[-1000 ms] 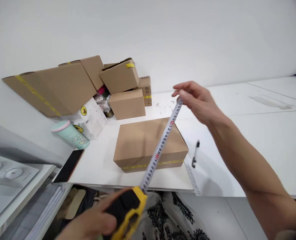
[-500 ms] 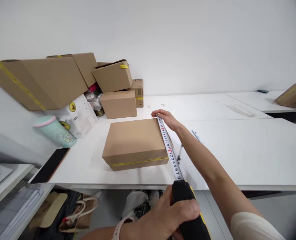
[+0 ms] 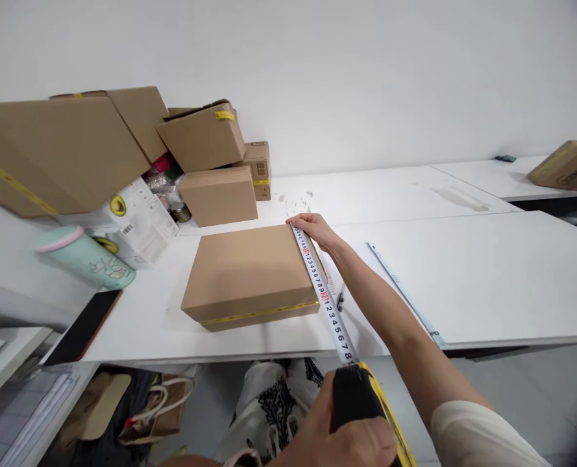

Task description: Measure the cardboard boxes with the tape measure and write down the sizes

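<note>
A closed cardboard box [image 3: 249,266] with a strip of yellow tape along its front lies on the white desk. My left hand [image 3: 334,438] is wrapped around the black and yellow case of a tape measure [image 3: 359,397], just off the desk's front edge. The numbered metal blade [image 3: 324,295] runs from the case up along the right edge of the box top. At the box's far right corner, my right hand [image 3: 316,229] pinches the end of the blade; its tip is hidden by the fingers. Beneath my right forearm lie a pen [image 3: 341,299] and a partly covered spiral notebook [image 3: 330,275].
Cardboard boxes [image 3: 200,139] are stacked at the back left. Near them stand a mint tumbler [image 3: 93,259] and a white avocado-print box [image 3: 145,224]. A long ruler [image 3: 405,292] lies right of my forearm. Another carton [image 3: 568,167] sits far right.
My right hand has come down onto the box's far corner with the blade end, and the blade now lies closer along the box edge. The view has shifted slightly, showing more of the ruler.
</note>
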Tool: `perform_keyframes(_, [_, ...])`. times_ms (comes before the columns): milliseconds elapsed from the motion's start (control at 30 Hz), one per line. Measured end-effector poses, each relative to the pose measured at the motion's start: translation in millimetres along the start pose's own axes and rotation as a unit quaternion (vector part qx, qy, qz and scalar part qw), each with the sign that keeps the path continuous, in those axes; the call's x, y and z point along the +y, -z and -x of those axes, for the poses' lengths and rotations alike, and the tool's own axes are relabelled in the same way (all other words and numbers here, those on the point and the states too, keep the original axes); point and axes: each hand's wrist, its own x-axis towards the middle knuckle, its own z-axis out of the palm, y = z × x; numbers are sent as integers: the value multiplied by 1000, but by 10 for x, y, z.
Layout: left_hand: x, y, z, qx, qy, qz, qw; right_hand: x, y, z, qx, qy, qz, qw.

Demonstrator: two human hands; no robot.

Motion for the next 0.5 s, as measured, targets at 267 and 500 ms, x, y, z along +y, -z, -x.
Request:
perform_keyframes(267, [-48, 6, -29, -17, -8, -3, 1000, -41, -36, 26, 12, 5, 1, 1000])
perform_keyframes(500, [-115, 58, -84, -18, -12, 0, 1000, -15, -27, 40, 8, 6, -2, 1000])
